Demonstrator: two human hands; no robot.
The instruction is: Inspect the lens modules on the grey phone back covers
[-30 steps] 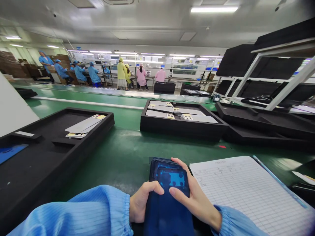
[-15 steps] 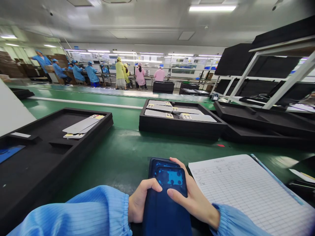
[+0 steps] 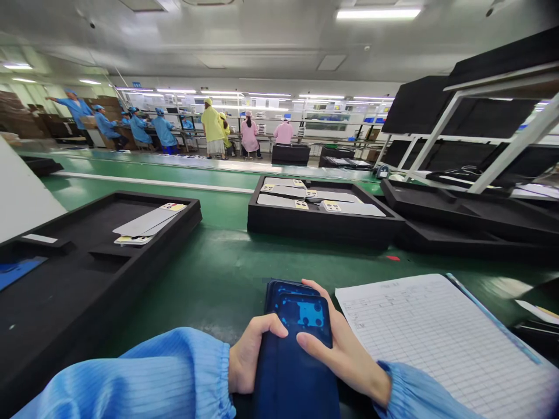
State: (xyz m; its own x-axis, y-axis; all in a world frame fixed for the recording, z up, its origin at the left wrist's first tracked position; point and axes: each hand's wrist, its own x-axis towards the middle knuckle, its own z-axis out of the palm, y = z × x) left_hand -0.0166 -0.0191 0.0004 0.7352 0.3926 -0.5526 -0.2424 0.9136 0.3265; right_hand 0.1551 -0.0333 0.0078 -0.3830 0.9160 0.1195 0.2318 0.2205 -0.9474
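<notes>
Here, the left hand (image 3: pixel 255 356) and right hand (image 3: pixel 343 355) gripped a stack of blue phone covers (image 3: pixel 301 314) from both sides, just beside a ruled sheet (image 3: pixel 437 343).

Phone covers (image 3: pixel 301 349) left of ruled sheet (image 3: pixel 441 349)
</notes>
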